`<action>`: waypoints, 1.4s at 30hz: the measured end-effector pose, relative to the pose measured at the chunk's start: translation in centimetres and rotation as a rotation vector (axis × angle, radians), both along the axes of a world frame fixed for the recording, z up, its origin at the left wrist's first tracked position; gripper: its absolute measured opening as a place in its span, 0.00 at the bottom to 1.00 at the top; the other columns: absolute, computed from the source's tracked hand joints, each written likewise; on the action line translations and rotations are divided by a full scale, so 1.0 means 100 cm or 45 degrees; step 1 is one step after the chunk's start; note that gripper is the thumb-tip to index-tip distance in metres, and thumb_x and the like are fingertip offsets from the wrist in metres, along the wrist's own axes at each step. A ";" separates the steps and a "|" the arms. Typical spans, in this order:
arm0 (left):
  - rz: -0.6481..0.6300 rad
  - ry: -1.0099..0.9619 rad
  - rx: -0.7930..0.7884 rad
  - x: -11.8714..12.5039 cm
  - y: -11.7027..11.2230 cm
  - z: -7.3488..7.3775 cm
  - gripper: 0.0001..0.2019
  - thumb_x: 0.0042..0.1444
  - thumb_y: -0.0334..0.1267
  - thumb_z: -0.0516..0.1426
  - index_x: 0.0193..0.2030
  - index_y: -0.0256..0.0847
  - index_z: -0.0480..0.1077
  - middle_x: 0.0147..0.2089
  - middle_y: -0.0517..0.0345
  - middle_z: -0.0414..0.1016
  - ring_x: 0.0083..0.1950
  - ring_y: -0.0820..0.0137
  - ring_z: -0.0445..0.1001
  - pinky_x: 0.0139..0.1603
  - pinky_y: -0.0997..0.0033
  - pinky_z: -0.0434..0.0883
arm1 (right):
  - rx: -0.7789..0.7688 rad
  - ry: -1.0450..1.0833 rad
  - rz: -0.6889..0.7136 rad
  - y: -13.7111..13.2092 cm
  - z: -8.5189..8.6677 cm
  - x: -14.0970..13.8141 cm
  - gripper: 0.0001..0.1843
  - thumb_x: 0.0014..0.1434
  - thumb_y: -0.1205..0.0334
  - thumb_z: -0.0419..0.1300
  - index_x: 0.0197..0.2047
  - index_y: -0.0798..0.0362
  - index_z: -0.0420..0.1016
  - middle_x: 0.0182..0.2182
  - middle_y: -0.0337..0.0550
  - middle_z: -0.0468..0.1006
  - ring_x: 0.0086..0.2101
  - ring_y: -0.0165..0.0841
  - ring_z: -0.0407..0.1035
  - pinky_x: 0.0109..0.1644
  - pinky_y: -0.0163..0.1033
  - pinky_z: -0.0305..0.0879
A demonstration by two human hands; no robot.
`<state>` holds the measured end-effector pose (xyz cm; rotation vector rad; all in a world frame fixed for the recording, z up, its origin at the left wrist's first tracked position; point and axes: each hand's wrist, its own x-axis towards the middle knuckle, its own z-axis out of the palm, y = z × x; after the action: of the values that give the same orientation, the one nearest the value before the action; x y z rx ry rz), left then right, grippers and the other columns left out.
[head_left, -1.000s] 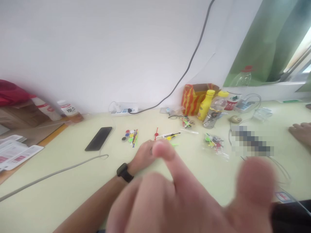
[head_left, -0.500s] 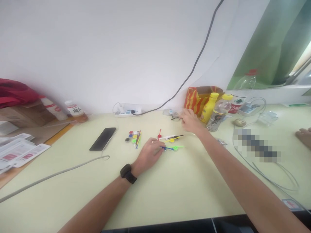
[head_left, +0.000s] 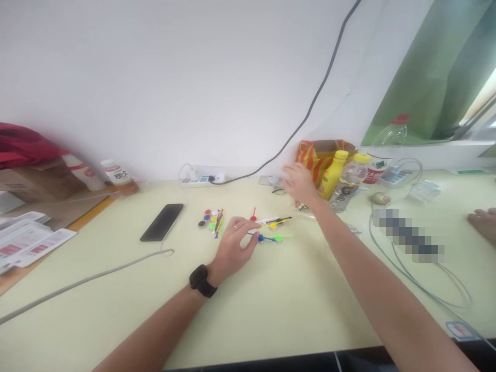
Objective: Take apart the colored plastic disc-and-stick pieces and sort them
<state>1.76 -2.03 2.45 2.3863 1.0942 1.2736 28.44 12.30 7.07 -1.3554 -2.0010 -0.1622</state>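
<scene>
Head view: the left hand (head_left: 231, 248) has just parted thumb from fingers around the blue arrow's (head_left: 261, 238) end, so that piece, on the table (head_left: 267, 299) beside the green arrow (head_left: 278, 238), seems unpinched. The right hand (head_left: 301, 185) is near the bag (head_left: 305, 151), its grip unclear.

Working passage: bare table (head_left: 294, 305) between left forearm (head_left: 163, 328) and right forearm (head_left: 368, 279), running from the front edge to the plastic pieces (head_left: 273, 226). The right forearm obstructs low entry from the right. Beyond it, the striped bag (head_left: 307, 155), yellow bottle (head_left: 333, 175) and clear bottle (head_left: 349, 185) form a tall barrier. On the left, phone (head_left: 161, 222) and grey cable (head_left: 83, 280) lie flat; clearance exists above both.
</scene>
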 end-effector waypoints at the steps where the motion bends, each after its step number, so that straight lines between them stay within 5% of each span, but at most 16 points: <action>1: 0.020 -0.022 -0.003 0.001 -0.001 0.001 0.10 0.67 0.34 0.57 0.52 0.47 0.75 0.51 0.52 0.80 0.56 0.58 0.71 0.60 0.53 0.69 | 0.092 0.101 0.015 -0.008 0.007 0.000 0.23 0.63 0.63 0.55 0.60 0.57 0.74 0.60 0.55 0.73 0.62 0.49 0.61 0.69 0.56 0.55; 6: 0.138 -0.233 -0.093 0.001 -0.003 0.008 0.17 0.65 0.40 0.60 0.59 0.47 0.70 0.57 0.50 0.76 0.56 0.59 0.73 0.57 0.56 0.70 | 0.227 0.738 0.171 -0.069 0.033 -0.001 0.23 0.60 0.58 0.63 0.59 0.48 0.73 0.59 0.52 0.71 0.54 0.45 0.70 0.56 0.51 0.72; 11: 0.157 -0.695 -0.218 -0.009 0.007 0.010 0.19 0.68 0.48 0.56 0.61 0.44 0.67 0.58 0.46 0.75 0.55 0.60 0.73 0.54 0.59 0.71 | -0.430 1.184 0.615 -0.126 0.028 0.000 0.24 0.57 0.55 0.70 0.56 0.44 0.74 0.53 0.47 0.76 0.45 0.40 0.75 0.49 0.49 0.76; 15: -0.191 -0.768 -0.573 -0.013 0.014 0.010 0.21 0.69 0.55 0.52 0.51 0.39 0.75 0.47 0.44 0.80 0.45 0.61 0.77 0.46 0.61 0.72 | -0.949 1.253 0.822 -0.147 0.007 -0.008 0.29 0.53 0.56 0.74 0.56 0.42 0.72 0.53 0.47 0.76 0.42 0.37 0.76 0.48 0.48 0.76; 18: -0.438 -0.651 -0.856 -0.009 0.010 0.011 0.22 0.66 0.56 0.57 0.48 0.37 0.78 0.40 0.46 0.81 0.38 0.64 0.77 0.40 0.64 0.72 | -1.120 1.251 0.860 -0.153 -0.007 -0.023 0.26 0.51 0.55 0.76 0.51 0.45 0.74 0.51 0.44 0.75 0.43 0.36 0.75 0.48 0.46 0.75; 25: -0.323 -0.604 -0.892 -0.005 0.004 0.012 0.14 0.61 0.48 0.65 0.34 0.38 0.75 0.32 0.55 0.77 0.31 0.71 0.70 0.34 0.71 0.68 | -1.020 1.231 0.667 -0.149 -0.021 -0.033 0.20 0.52 0.47 0.74 0.39 0.50 0.75 0.40 0.43 0.77 0.39 0.35 0.73 0.44 0.44 0.73; 35: -0.320 -0.552 -0.879 -0.006 0.005 0.010 0.16 0.64 0.49 0.62 0.33 0.39 0.75 0.32 0.54 0.78 0.31 0.71 0.70 0.33 0.71 0.66 | -0.933 1.227 0.609 -0.151 -0.021 -0.032 0.20 0.55 0.43 0.71 0.31 0.51 0.76 0.27 0.39 0.73 0.30 0.32 0.67 0.37 0.40 0.66; 39: -0.216 -0.669 -0.843 -0.006 0.007 0.009 0.17 0.64 0.49 0.62 0.29 0.39 0.72 0.28 0.56 0.78 0.28 0.73 0.69 0.31 0.72 0.65 | -0.883 1.389 0.515 -0.149 -0.022 -0.027 0.19 0.59 0.42 0.67 0.34 0.50 0.74 0.31 0.40 0.76 0.34 0.33 0.70 0.41 0.41 0.70; 42: -0.107 -0.797 -0.783 -0.005 0.011 0.009 0.18 0.64 0.49 0.62 0.28 0.39 0.70 0.28 0.56 0.79 0.25 0.74 0.67 0.29 0.72 0.65 | -1.124 1.315 0.639 -0.153 -0.021 -0.025 0.20 0.59 0.45 0.69 0.48 0.47 0.73 0.43 0.43 0.79 0.42 0.36 0.74 0.47 0.44 0.72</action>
<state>1.24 -0.92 3.34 1.4334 0.9767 1.2799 25.97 -2.97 4.93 -0.9639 -1.3920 1.4799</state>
